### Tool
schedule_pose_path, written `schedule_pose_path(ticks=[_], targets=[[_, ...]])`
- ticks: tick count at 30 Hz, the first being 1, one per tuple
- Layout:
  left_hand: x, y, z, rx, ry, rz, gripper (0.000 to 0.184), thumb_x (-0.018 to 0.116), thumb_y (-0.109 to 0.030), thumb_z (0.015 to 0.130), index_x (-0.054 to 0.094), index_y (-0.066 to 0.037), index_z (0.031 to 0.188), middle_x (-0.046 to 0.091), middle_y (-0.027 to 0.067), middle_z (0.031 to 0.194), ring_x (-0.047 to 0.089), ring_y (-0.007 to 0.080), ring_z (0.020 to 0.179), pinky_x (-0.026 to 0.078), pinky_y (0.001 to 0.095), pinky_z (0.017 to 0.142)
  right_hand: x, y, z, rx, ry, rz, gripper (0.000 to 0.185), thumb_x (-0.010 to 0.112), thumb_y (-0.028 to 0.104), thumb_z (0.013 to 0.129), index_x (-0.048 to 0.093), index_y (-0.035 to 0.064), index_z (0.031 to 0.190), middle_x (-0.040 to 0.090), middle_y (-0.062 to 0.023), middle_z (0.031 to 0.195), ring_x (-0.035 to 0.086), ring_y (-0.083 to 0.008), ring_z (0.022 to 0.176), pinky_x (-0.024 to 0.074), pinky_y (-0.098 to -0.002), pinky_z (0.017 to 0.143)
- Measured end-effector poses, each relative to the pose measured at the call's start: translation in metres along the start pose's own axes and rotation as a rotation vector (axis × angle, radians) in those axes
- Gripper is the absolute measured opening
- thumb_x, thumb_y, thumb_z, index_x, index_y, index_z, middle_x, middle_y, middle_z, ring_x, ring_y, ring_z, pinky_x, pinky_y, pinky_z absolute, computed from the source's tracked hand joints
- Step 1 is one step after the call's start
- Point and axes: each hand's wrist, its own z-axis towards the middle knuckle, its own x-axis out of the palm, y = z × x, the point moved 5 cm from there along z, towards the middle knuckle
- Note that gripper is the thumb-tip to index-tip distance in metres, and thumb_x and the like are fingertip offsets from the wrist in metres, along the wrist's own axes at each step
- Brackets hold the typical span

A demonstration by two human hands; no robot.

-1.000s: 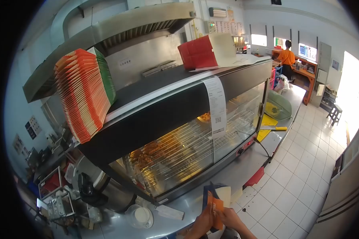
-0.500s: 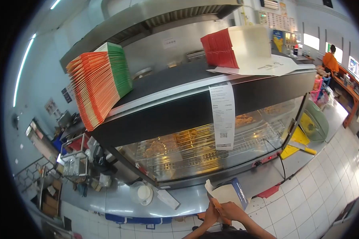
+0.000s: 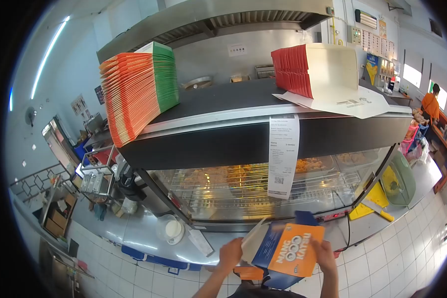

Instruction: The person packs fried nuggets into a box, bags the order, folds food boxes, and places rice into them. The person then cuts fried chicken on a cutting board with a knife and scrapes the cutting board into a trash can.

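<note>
A folding cardboard takeaway box (image 3: 298, 251), orange and blue with white lettering, is partly unfolded in front of me. My left hand (image 3: 230, 256) grips the cream inner flap at its left side. On the opposite side, my right hand (image 3: 325, 256) has its fingers over the edge of the orange panel. The box is tilted, its printed face turned up, with a blue flap pointing toward the glass cabinet. Below the left flap shows a small orange piece (image 3: 248, 272), partly hidden.
A heated display cabinet (image 3: 208, 149) with fried food inside spans the middle; a printed receipt (image 3: 283, 159) hangs on it. Stacked orange-green cartons (image 3: 134, 94) and red cartons (image 3: 291, 72) stand on top. A knife (image 3: 377, 210) lies on a yellow board (image 3: 370, 201). A person in orange (image 3: 430, 107) stands far right.
The box has turned so its orange printed face shows, and it has opened out. My hands, close together before, are now apart on its two sides. The view has shifted a little.
</note>
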Motion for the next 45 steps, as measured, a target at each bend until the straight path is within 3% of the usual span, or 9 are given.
schedule_pose_path(ticks=[3,4,8,11,15,20,23,31,45], targets=[[0.007,0.019,0.041,-0.003,-0.040,0.048,0.029,0.057,-0.018,0.094,0.066,-0.013,0.121,0.070,0.0115,0.107,0.068,0.0383,0.097,0.054,0.0489,0.085,-0.018,0.018,-0.017,0.187,0.012,0.269,0.043,0.042,0.035,0.109,0.064,-0.0026,0.116,0.072,-0.0095,0.100,0.072,-0.0162,0.082,0.0590,-0.0309,0.067],[0.014,0.024,0.050,-0.022,-0.038,0.056,0.030,0.059,-0.020,0.094,0.065,-0.012,0.122,0.069,0.0115,0.109,0.067,0.0380,0.101,0.053,0.0488,0.090,-0.017,0.020,-0.019,0.179,-0.016,0.195,0.049,0.041,0.043,0.109,0.063,-0.0008,0.105,0.067,-0.0053,0.078,0.058,-0.0085,0.056,0.0449,-0.0241,0.049],[-0.028,-0.042,0.030,0.104,-0.454,0.174,0.052,0.072,-0.034,0.089,0.057,-0.008,0.131,0.056,0.0128,0.130,0.054,0.0350,0.124,0.039,0.0456,0.111,-0.014,0.022,-0.031,0.122,0.030,-0.019,0.051,0.037,0.043,0.110,0.063,-0.0015,0.112,0.071,-0.0077,0.094,0.069,-0.0133,0.076,0.0566,-0.0283,0.069],[-0.024,-0.129,-0.007,0.180,0.056,-0.770,0.072,0.074,-0.041,0.089,0.046,-0.004,0.143,0.048,0.0160,0.144,0.048,0.0326,0.132,0.033,0.0428,0.116,-0.001,0.020,-0.031,0.030,-0.027,-0.162,0.052,0.036,0.042,0.110,0.064,-0.0021,0.102,0.068,-0.0048,0.085,0.063,-0.0092,0.072,0.0507,-0.0277,0.064],[0.029,-0.191,-0.041,0.265,0.391,-1.083,0.048,0.061,-0.034,0.100,0.050,-0.003,0.135,0.058,0.0182,0.132,0.058,0.0275,0.121,0.045,0.0353,0.102,0.012,0.046,-0.036,-0.232,-0.130,-0.367,0.039,0.043,0.025,0.109,0.063,-0.0042,0.094,0.064,-0.0089,0.073,0.062,-0.0191,0.065,0.0483,-0.0363,0.063],[0.091,-0.189,-0.034,0.187,0.515,-0.942,0.036,0.045,-0.030,0.105,0.061,0.002,0.112,0.070,0.0215,0.084,0.070,0.0383,0.080,0.054,0.0451,0.072,0.010,0.042,-0.045,-0.418,-0.131,-0.763,0.029,0.052,0.018,0.102,0.061,-0.0037,0.084,0.066,-0.0241,0.076,0.065,-0.0438,0.073,0.0489,-0.0479,0.064],[0.171,-0.168,0.000,0.412,0.380,-0.736,0.030,0.046,-0.024,0.103,0.061,-0.003,0.117,0.071,0.0239,0.091,0.070,0.0417,0.083,0.054,0.0483,0.074,0.013,0.043,-0.050,-0.324,-0.021,-0.795,0.029,0.055,0.018,0.100,0.059,-0.0034,0.080,0.064,-0.0253,0.074,0.062,-0.0481,0.072,0.0483,-0.0494,0.062],[0.104,-0.137,0.047,0.383,0.215,-0.129,0.029,0.053,-0.011,0.092,0.067,-0.007,0.118,0.072,0.0215,0.101,0.071,0.0379,0.094,0.056,0.0492,0.081,-0.087,0.056,-0.056,-0.255,-0.546,0.142,0.020,0.053,0.006,0.099,0.062,-0.0008,0.115,0.069,-0.0102,0.096,0.064,-0.0131,0.067,0.0524,-0.0310,0.056],[0.081,-0.087,0.079,0.436,-0.152,0.350,0.022,0.061,-0.011,0.085,0.073,-0.011,0.104,0.067,0.0076,0.096,0.065,0.0295,0.097,0.045,0.0514,0.087,-0.130,-0.070,0.122,0.181,-0.447,-0.067,0.025,0.046,0.015,0.097,0.061,-0.0042,0.100,0.068,-0.0179,0.068,0.065,-0.0245,0.048,0.0584,-0.0340,0.044]])
